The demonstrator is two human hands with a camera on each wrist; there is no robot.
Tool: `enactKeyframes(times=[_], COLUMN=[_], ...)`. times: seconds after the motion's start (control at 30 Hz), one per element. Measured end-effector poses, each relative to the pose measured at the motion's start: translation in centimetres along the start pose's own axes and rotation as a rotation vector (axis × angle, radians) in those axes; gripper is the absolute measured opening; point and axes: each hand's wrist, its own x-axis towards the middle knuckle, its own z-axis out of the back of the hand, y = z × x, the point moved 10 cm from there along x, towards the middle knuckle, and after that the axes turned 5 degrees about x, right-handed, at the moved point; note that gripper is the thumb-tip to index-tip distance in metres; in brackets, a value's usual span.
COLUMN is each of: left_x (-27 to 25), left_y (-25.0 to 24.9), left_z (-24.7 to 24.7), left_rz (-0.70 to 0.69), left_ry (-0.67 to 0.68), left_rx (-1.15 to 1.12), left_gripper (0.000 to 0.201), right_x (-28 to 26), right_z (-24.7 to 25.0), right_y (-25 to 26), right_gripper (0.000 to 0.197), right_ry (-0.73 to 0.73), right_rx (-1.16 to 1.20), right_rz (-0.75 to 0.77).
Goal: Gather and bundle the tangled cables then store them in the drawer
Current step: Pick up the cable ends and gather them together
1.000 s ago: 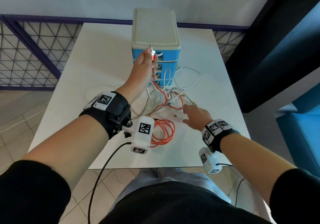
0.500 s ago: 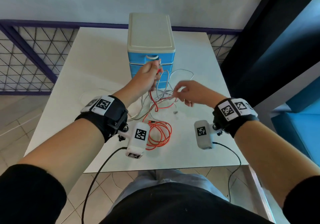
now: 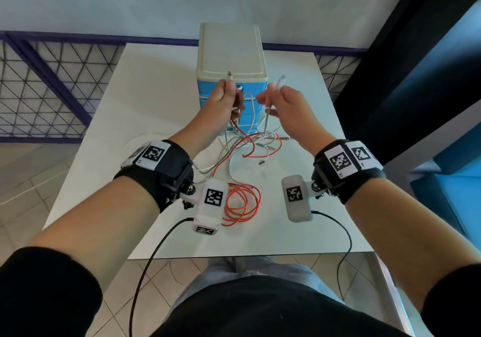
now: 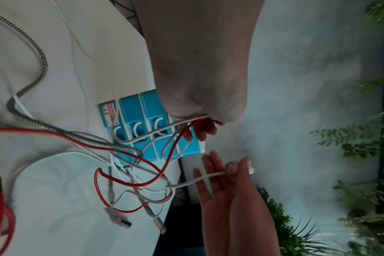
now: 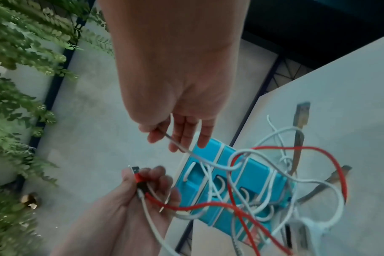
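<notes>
A tangle of red, white and grey braided cables (image 3: 250,144) lies on the white table (image 3: 156,97) in front of a small blue drawer unit (image 3: 231,50) with a beige top; its drawers look closed. My left hand (image 3: 229,97) is raised before the top drawer and grips the plug ends of a red cable (image 5: 139,176) and a white one. My right hand (image 3: 276,97), level with it, pinches the plug end of another white cable (image 4: 200,180) between thumb and forefinger, other fingers spread. Both cables trail down into the tangle. A red coil (image 3: 242,201) lies near the front edge.
A purple-framed wire-mesh railing (image 3: 52,89) runs behind and left of the table. A dark wall panel (image 3: 390,89) and blue seat (image 3: 455,180) stand to the right. Loose USB plugs (image 4: 121,220) lie on the table. Green plants (image 4: 362,138) show in the wrist views.
My right hand took a white cable end from the tangle and lifted it level with the left. My left hand dipped, then rose again, still holding its cable ends.
</notes>
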Motion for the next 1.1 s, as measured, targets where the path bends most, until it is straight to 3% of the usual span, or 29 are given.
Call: enactKeyframes(times=[0.13,0.37,0.63,0.7,0.77,0.83,0.9,0.97,1.03,1.1], left_x=[0.5,0.4,-0.3,-0.4,-0.5,-1.1,-1.4,-1.6,-1.8,-1.5], left_y=[-0.1,0.9,0.2,1.2,2.4,3.0,3.3,3.3,4.2,5.6], left_z=[-0.6,-0.9,-1.0,-1.6,-2.2,-2.5,-2.8,-3.1,-2.9,-1.5], left_rz=[0.045,0.18,0.122,0.161,0.143,0.069,-0.057,-0.226,-0.346,-0.303], left_ry=[0.023,0.058,0.133,0.159,0.227,0.289,0.328,0.313,0.252,0.158], left_rx=[-0.114,-0.318,-0.148,-0.217,-0.242,-0.066,0.25,0.562,0.688,0.661], left_gripper=[0.031,0.043,0.026,0.047,0.073,0.081,0.073,0.08,0.085,0.07], right_x=[-0.1,-0.8,-1.0,-0.6,0.0,0.3,0.4,0.5,1.0,1.6], right_z=[-3.0,-5.2,-7.0,-6.0,-4.6,-3.7,-3.2,-2.8,-2.2,-1.1], right_y=[1.0,1.0,0.6,1.2,1.4,1.5,1.9,2.3,2.7,3.0], right_gripper=[0.031,0.048,0.025,0.022,0.022,0.022,0.023,0.023,0.022,0.023], right_ry=[0.078,0.167,0.319,0.255,0.17,0.142,0.132,0.108,0.067,0.017], right_rx=[0.271,0.136,-0.002,0.024,0.216,0.437,0.519,0.549,0.546,0.497], right_rz=[-0.1,-0.113,-0.084,-0.054,-0.076,-0.114,-0.111,-0.085,-0.055,-0.025])
